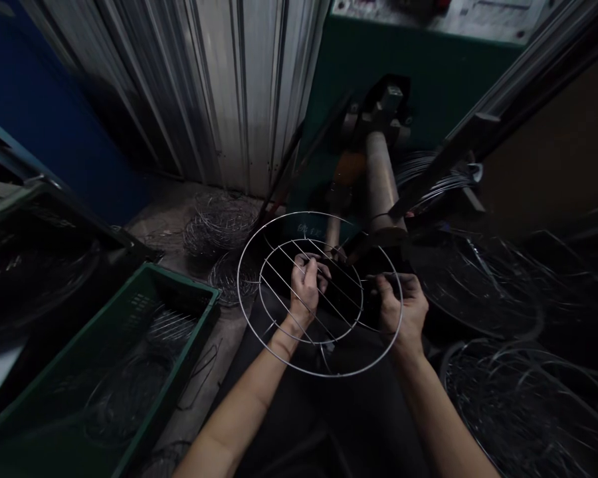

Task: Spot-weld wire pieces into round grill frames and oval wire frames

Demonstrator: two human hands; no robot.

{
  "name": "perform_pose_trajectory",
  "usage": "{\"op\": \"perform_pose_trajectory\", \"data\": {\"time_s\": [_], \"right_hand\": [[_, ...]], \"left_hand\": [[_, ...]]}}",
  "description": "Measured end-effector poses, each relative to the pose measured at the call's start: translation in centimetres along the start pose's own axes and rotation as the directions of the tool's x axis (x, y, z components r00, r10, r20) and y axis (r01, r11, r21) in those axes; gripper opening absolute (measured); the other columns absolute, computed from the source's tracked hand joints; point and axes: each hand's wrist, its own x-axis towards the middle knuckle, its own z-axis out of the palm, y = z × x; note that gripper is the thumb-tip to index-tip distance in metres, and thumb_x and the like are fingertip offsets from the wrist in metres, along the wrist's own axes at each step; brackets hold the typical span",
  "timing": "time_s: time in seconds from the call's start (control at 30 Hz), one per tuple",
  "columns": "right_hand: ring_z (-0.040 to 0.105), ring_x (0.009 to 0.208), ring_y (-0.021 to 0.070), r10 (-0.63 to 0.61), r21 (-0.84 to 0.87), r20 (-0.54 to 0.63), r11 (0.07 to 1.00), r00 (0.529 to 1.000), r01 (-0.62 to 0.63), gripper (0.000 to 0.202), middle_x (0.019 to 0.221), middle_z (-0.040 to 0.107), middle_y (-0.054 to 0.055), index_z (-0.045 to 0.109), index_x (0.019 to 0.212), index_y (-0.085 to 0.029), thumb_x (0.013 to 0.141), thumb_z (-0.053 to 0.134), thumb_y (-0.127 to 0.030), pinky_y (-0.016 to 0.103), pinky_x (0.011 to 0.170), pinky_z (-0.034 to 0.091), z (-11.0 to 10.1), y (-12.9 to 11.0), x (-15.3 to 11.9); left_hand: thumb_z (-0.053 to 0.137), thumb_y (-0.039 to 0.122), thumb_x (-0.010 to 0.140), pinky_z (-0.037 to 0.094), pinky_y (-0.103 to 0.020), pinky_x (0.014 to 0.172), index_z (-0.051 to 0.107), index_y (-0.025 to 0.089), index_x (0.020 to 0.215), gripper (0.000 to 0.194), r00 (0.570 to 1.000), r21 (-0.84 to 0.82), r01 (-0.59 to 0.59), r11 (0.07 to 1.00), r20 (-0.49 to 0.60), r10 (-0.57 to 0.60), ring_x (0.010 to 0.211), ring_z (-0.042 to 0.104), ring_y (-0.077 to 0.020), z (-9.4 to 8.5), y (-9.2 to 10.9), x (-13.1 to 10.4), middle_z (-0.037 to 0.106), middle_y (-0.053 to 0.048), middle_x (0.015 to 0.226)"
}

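Left hand (307,282) curls narrowly within the outline of the wire rack (329,376), right hand (403,305) at its right rim; holds cannot be confirmed. Green crate (182,277) sits left of it.

The round wire rack (320,342) is showing bright, smooth metal; the green crate (142,272) is looking like dull plastic. Behind, the ribbed wall panel (219,86) is appearing as scuffed metal, the floor (172,199) rough and matt.

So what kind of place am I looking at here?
Probably a metal or wire workshop: a green machine stands ahead, tangled wire lies on the floor, and a green crate at the left holds wire pieces.
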Motion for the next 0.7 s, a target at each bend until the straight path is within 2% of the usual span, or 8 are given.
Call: {"op": "perform_pose_trajectory", "data": {"time_s": [0.17,0.33,0.5,0.7], "right_hand": [[0.060,0.060,0.0130,0.019,0.092,-0.044,0.996,0.999,-0.014,0.028,0.072,0.065,0.001,0.053,0.076,-0.018,0.067,0.070,-0.038,0.025,0.056,0.047,0.4,0.4,0.3],[0.059,0.055,0.0110,0.046,0.100,-0.016,0.994,0.999,-0.044,0.030,0.071,0.066,0.001,0.053,0.076,-0.017,0.066,0.072,-0.040,0.023,0.053,0.045,0.6,0.6,0.5],[0.059,0.054,0.0110,0.019,0.156,-0.078,0.988,0.997,-0.006,0.031,0.070,0.065,0.000,0.053,0.076,-0.018,0.067,0.072,-0.040,0.023,0.054,0.045,0.8,0.4,0.8],[0.059,0.055,0.0101,-0.012,0.157,-0.063,0.987,0.998,0.022,0.030,0.072,0.066,0.000,0.054,0.077,-0.017,0.068,0.072,-0.040,0.024,0.056,0.046,1.0,-0.1,1.2]], "left_hand": [[0.050,0.040,0.086,0.026,-0.013,0.036,0.041,0.018,0.089,0.023,1.000,-0.003,-0.009,1.000,-0.001,0.009,0.037,0.037,-0.0025,0.0,-0.3,0.1,0.053,0.006,0.058],[0.048,0.038,0.087,0.028,-0.013,0.036,0.041,0.018,0.089,0.021,1.000,-0.015,-0.024,1.000,-0.002,0.024,0.038,0.039,-0.0027,0.1,-0.5,0.2,0.053,0.005,0.059],[0.047,0.036,0.088,0.029,-0.013,0.036,0.041,0.019,0.089,0.018,0.999,-0.010,-0.037,0.999,0.013,0.038,0.037,0.038,-0.0028,0.5,-0.3,0.3,0.053,0.006,0.059],[0.048,0.036,0.087,0.031,-0.014,0.037,0.042,0.019,0.089,0.019,0.998,-0.018,-0.053,0.998,0.015,0.053,0.039,0.041,-0.0035,1.0,0.4,0.6,0.053,0.005,0.059]]}}
